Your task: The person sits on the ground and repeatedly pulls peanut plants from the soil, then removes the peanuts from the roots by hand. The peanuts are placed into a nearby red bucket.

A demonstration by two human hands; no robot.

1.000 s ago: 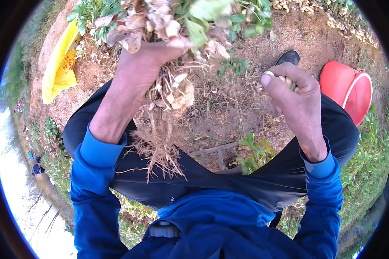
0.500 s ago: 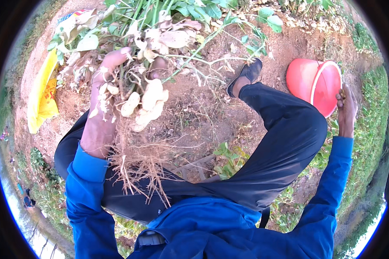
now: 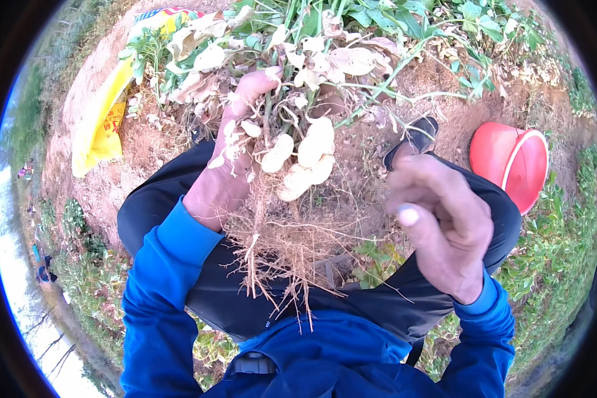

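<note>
An uprooted peanut plant (image 3: 265,229) is gripped around its stem by my left hand (image 3: 224,182), thumb uppermost. Its thin roots hang toward my lap, and green and withered leaves spread beyond the hand. Several pale peanut pods (image 3: 312,149) cluster just right of that hand, below the stem. To the right of the pods hovers my right hand (image 3: 451,232), its fingers loosely curled and apart, slightly blurred. Nothing shows in it, and it does not touch the plant.
A red bucket (image 3: 491,152) lies tipped on the soil beyond my right knee, its mouth facing right. At the left is a yellow sack (image 3: 96,132). My dark shoe (image 3: 414,138) rests on the ground, and leafy pulled plants (image 3: 391,20) lie at the far side.
My right hand has come from beside the bucket's mouth, where it held several small brown pods, back toward the plant; those pods no longer show in it. The left hand still holds the plant.
</note>
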